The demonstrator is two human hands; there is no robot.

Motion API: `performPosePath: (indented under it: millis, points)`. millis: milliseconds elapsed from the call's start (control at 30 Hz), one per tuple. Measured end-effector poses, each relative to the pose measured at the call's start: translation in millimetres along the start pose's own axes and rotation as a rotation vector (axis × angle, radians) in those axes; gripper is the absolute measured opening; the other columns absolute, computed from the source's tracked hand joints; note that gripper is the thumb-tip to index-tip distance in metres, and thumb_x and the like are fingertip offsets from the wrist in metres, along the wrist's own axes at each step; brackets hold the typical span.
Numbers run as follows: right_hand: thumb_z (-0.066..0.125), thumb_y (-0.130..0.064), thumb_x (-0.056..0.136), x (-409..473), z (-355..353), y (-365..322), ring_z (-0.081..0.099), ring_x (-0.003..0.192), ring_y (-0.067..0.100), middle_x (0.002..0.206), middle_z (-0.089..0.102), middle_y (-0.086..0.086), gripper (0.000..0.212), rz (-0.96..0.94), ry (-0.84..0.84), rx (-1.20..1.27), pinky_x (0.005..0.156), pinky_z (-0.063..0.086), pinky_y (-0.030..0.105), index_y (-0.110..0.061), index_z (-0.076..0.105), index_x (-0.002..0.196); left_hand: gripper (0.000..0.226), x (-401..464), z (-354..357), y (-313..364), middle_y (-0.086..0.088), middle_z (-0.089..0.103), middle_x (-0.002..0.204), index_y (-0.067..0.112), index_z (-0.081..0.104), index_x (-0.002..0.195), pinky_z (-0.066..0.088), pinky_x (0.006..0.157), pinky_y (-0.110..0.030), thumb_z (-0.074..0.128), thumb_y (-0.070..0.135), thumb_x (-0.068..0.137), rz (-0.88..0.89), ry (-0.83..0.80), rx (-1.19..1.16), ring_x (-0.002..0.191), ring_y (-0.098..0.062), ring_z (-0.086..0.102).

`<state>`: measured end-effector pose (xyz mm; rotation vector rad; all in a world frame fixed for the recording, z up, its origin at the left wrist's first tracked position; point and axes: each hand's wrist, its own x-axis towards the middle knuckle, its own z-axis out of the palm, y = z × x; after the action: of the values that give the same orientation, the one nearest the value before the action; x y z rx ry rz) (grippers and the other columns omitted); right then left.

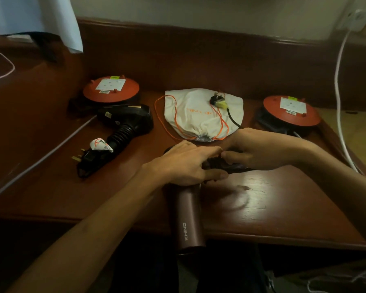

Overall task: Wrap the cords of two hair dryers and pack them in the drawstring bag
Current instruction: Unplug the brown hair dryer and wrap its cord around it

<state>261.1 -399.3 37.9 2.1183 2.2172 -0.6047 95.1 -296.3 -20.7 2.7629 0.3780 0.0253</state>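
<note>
A maroon KHIND hair dryer (188,225) lies on the wooden table (273,212), its barrel pointing toward the viewer and overhanging the near edge. Both hands meet over its far end, where a bunch of black cord (215,162) is gathered.

The left hand (184,163) lies palm-down over the dryer's far end – fingers reach forward onto the cord and the thumb curls beneath the bundle, so it grips the cord. The right hand (254,149) comes in from the right with fingers curled inward; its fingertips pinch the same cord just beside the left fingertips. The two hands touch or nearly touch (which of the two cannot be told).

The white drawstring bag (197,115) lies flat behind the hands, its gathered mouth turned toward them and its orange drawstring (163,115) looped loosely on the table. A black plug with a yellow tag (219,101) rests on top of the bag – its cable runs down toward the right hand.

A second, black hair dryer (127,121) lies to the left, well apart from the hands, with its cord already bundled and a three-pin plug (82,156) at the near end.

Two orange cable reels (111,88) sit at the rear, one on each side of the bag. A white cable (339,102) hangs from a wall socket on the right.
</note>
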Motion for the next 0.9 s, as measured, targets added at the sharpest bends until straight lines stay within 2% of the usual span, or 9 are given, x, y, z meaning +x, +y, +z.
performPosePath:
  millis: [133, 200, 267, 433, 533, 600, 700, 800, 900]
  points:
    - [0.048, -0.043, 0.101, -21, -7, -18, 0.059, 0.063, 0.014, 0.071, 0.062, -0.005, 0.032, 0.052, 0.083, -0.155, 0.063, 0.054, 0.044, -0.030, 0.060, 0.074, 0.052, -3, 4, -6, 0.009, 0.070, 0.092, 0.041, 0.055, 0.130, 0.035, 0.071, -0.035, 0.050, 0.074, 0.089, -0.001, 0.117, -0.061, 0.084, -0.015, 0.063]
    - [0.050, -0.045, 0.099, -38, -14, -21, 0.052, 0.055, 0.011, 0.062, 0.055, -0.006, 0.036, 0.122, 0.186, -0.168, 0.056, 0.049, 0.037, -0.030, 0.057, 0.067, 0.052, -6, 5, -9, 0.011, 0.071, 0.089, 0.044, 0.055, 0.130, 0.039, 0.070, -0.035, 0.049, 0.075, 0.089, -0.026, 0.176, -0.092, 0.081, -0.011, 0.063]
    - [0.049, -0.050, 0.094, -57, -18, -18, 0.049, 0.049, 0.016, 0.056, 0.054, -0.001, 0.039, 0.113, 0.241, -0.100, 0.048, 0.041, 0.033, -0.027, 0.060, 0.064, 0.052, -9, 5, -11, 0.015, 0.071, 0.088, 0.045, 0.057, 0.130, 0.048, 0.075, -0.037, 0.051, 0.075, 0.088, -0.047, 0.218, -0.150, 0.083, -0.009, 0.065]
    - [0.052, -0.043, 0.096, -68, 30, -10, 0.049, 0.056, 0.024, 0.064, 0.054, 0.010, 0.037, -0.026, 0.258, 0.214, 0.052, 0.038, 0.035, -0.014, 0.067, 0.079, 0.056, -14, 10, -27, 0.022, 0.075, 0.093, 0.044, 0.062, 0.127, 0.057, 0.088, -0.044, 0.064, 0.073, 0.079, -0.068, 0.271, -0.477, 0.086, 0.000, 0.072]
    - [0.052, -0.038, 0.099, -58, 73, -1, 0.049, 0.060, 0.023, 0.068, 0.056, 0.011, 0.040, -0.042, 0.327, 0.341, 0.055, 0.040, 0.031, -0.003, 0.070, 0.092, 0.062, -16, 11, -28, 0.031, 0.070, 0.098, 0.046, 0.060, 0.128, 0.056, 0.093, -0.044, 0.067, 0.075, 0.073, -0.060, 0.290, -0.473, 0.092, -0.001, 0.071]
    - [0.053, -0.034, 0.100, -55, 93, 6, 0.051, 0.057, 0.014, 0.067, 0.061, -0.001, 0.032, -0.021, 0.358, 0.370, 0.056, 0.044, 0.029, -0.008, 0.072, 0.099, 0.064, -17, 11, -24, 0.037, 0.067, 0.093, 0.049, 0.060, 0.127, 0.055, 0.093, -0.042, 0.069, 0.077, 0.069, -0.058, 0.280, -0.440, 0.091, -0.001, 0.071]
    - [0.056, -0.027, 0.101, -55, 105, 10, 0.046, 0.049, 0.008, 0.059, 0.054, -0.016, 0.020, -0.031, 0.405, 0.350, 0.050, 0.030, 0.016, -0.019, 0.074, 0.106, 0.058, -16, 9, -17, 0.032, 0.069, 0.092, 0.051, 0.066, 0.121, 0.054, 0.094, -0.043, 0.070, 0.077, 0.070, -0.076, 0.255, -0.409, 0.093, -0.003, 0.071]
    - [0.052, -0.035, 0.103, -52, 111, 7, 0.049, 0.049, 0.013, 0.062, 0.060, -0.010, 0.025, -0.105, 0.405, 0.235, 0.049, 0.035, 0.023, -0.021, 0.072, 0.109, 0.049, -16, 7, -12, 0.027, 0.073, 0.086, 0.049, 0.072, 0.113, 0.056, 0.090, -0.045, 0.069, 0.076, 0.072, -0.093, 0.252, -0.464, 0.086, 0.002, 0.072]
    - [0.045, -0.041, 0.105, -49, 117, -1, 0.056, 0.055, 0.014, 0.070, 0.065, -0.005, 0.032, -0.148, 0.373, 0.156, 0.055, 0.044, 0.034, -0.020, 0.069, 0.104, 0.047, -17, 10, -7, 0.019, 0.075, 0.077, 0.047, 0.074, 0.110, 0.059, 0.084, -0.044, 0.069, 0.075, 0.073, -0.102, 0.290, -0.480, 0.074, 0.004, 0.071]
